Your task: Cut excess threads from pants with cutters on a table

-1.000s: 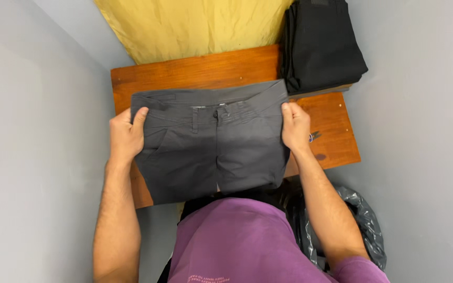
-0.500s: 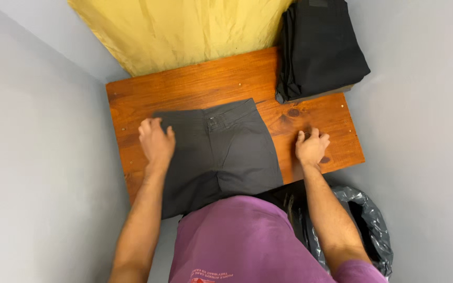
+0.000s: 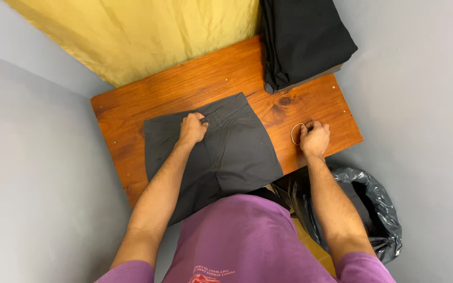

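Observation:
Dark grey trousers point(image 3: 232, 152) lie flat on a small wooden table point(image 3: 184, 91), their legs hanging over the near edge. My left hand point(image 3: 192, 128) rests as a fist on the waistband near the middle, pinching the fabric. To the right of the trousers, my right hand point(image 3: 314, 139) is on the bare wood with its fingers closed on a thin rubber band point(image 3: 295, 133).
A stack of folded black garments point(image 3: 302, 39) sits at the table's far right corner. Yellow cloth point(image 3: 142, 31) hangs behind the table. A black plastic bag point(image 3: 373, 209) stands on the floor at the right. Grey walls close in on both sides.
The trousers were held up by both hands, then laid on the table. My left hand moved to the waistband's middle. My right hand let go and took the rubber band on the wood.

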